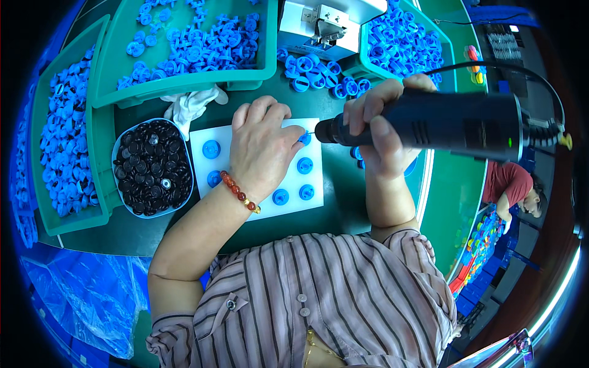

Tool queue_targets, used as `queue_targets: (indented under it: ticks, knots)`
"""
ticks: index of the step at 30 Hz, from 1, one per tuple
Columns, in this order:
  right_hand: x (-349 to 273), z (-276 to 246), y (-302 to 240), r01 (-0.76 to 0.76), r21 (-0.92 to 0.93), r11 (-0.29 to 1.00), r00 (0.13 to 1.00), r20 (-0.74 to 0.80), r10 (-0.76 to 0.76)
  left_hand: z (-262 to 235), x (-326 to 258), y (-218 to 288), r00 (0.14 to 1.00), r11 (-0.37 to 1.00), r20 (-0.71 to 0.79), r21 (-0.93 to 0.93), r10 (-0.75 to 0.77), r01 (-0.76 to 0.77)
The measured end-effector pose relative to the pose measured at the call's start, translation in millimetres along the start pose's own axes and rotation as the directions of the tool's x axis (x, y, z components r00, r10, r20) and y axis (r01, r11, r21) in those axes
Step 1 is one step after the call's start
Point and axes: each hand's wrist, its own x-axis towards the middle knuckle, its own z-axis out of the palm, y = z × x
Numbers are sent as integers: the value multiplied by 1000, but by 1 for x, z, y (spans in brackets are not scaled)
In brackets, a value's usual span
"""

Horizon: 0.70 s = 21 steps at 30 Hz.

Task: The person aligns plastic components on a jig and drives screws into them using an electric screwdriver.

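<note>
A white board (pixel 257 211) lies in front of me with several round blue plastic parts (pixel 305 165) standing on it in rows. My left hand (pixel 264 138) rests over the board, fingers curled, its fingertips closed against one blue plastic part (pixel 304 137) near the upper right corner. In my right hand (pixel 385 122) is a black electric screwdriver (pixel 460 126), held level with its bit pointing left. The bit's tip meets or nearly meets that same part; the fingers partly hide the contact.
A tub of black round caps (pixel 153 168) stands left of the board. Green bins (pixel 184 80) of blue parts line the left and back. Loose blue rings (pixel 313 72) lie by a metal-fronted machine (pixel 331 27). A cable (pixel 527 70) trails from the screwdriver. Another person (pixel 512 190) sits far right.
</note>
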Motion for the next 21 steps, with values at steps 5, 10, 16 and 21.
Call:
queue_targets:
  ticks: [5, 10, 16, 21]
  knots:
    - [-4, -3, -2, 64, -134, 989, 977, 212, -35, -1, 0, 3, 1000, 1000, -8, 3, -17, 17]
    - [-4, -4, -1, 22, -87, 996, 984, 176, -7, 1, 0, 1, 1000, 1000, -6, 7, -26, 26]
    - [-6, 5, -2, 64, -83, 994, 996, 65, -59, -2, 1, 2, 1000, 1000, -5, 5, -28, 28]
    - [-8, 2, -2, 50, -30, 998, 999, 8, -50, -1, 1, 2, 1000, 1000, -4, 2, -27, 27]
